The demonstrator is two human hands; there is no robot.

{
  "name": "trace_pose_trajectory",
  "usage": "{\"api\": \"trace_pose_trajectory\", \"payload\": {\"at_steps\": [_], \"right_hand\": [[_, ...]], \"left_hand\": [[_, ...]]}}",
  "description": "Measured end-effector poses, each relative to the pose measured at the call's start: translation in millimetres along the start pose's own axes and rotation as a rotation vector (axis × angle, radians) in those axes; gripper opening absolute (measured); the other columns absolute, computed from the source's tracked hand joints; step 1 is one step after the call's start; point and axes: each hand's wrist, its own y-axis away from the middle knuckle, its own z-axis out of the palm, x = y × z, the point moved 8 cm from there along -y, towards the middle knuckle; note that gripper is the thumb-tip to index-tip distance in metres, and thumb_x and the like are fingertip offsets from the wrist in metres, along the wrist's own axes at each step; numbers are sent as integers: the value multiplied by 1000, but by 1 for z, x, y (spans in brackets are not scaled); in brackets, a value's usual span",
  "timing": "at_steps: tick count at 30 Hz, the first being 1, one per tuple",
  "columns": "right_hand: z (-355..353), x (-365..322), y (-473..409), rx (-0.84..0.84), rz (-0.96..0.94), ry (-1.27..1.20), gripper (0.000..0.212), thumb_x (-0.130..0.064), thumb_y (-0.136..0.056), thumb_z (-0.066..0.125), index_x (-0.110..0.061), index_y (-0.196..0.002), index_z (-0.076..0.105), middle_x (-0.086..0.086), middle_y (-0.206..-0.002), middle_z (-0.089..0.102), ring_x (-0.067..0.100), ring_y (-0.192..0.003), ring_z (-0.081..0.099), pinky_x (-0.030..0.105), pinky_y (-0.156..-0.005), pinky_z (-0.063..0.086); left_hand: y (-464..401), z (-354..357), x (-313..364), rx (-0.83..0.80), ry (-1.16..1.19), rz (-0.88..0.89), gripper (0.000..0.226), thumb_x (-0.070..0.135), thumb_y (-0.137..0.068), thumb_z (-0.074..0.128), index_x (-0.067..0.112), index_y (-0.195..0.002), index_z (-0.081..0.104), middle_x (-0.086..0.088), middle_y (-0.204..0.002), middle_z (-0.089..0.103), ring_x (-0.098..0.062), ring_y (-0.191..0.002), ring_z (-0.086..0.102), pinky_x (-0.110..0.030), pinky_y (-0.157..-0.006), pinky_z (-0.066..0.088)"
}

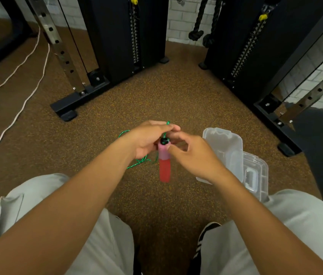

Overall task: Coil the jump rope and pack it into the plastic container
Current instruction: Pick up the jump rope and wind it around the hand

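- Holding jump rope handle (164, 165) between both hands, above the floor (176, 96), roughly centred between the knees.
- Handle hanging near-vertical: pink upper section, red lower section, black cap on top with green rope (136, 162) coming out of it.
- Left hand (146, 139) curled round the handle's top and the rope; green strand poking out past the fingertips, another loop showing at the back of the hand.
- More green rope trailing below the left wrist, down toward the floor; blurred, can't tell whether any of it is coiled.
- Right hand (192, 153) partly closed, thumb and forefinger pinching at the pink section just under the cap; remaining fingers loosely curled, not clearly touching anything.
- Plastic container (236, 155) lying open on the floor just right of the right hand, clear lid flipped away; partly hidden behind the right wrist. No rope visible inside.
- Around: black gym machine frames (117, 46), white cable (17, 72) on the floor at left, grey shorts (97, 245) and a black striped shoe (206, 235) at bottom.
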Motion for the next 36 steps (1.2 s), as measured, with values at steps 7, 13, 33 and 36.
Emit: {"api": "trace_pose_trajectory", "payload": {"at_steps": [7,13,33,36], "right_hand": [[-46,3,-14,180,-9,-77,34,-5,-94,60,-23,-122,64,-6,-110,67,8,-103,64,32,-92,54],[-12,-1,-21,-239,-5,-395,35,3,-102,46,-14,-125,66,-1,-94,71,14,-91,66,32,-96,50],[-46,-25,-28,-43,-174,-291,16,-9,-90,74,-8,-106,76,14,-102,74,17,-91,66,42,-88,57],[-50,-6,-31,-117,-66,-309,14,-6,-96,64,-12,-106,73,7,-95,72,15,-88,66,36,-84,53]], "left_hand": [[12,7,14,-123,-62,2,19,16,-101,60,8,-105,76,-10,-96,79,-23,-96,76,-37,-97,55],[21,18,14,-246,-114,13,16,15,-98,60,11,-97,75,-5,-83,74,-22,-91,75,-37,-95,53],[23,22,33,-348,31,43,65,-17,-95,36,19,-148,34,-27,-99,74,-37,-89,76,-48,-90,60],[23,17,35,-355,91,43,65,-16,-96,32,20,-151,35,-27,-101,75,-36,-90,77,-49,-94,57]]}}
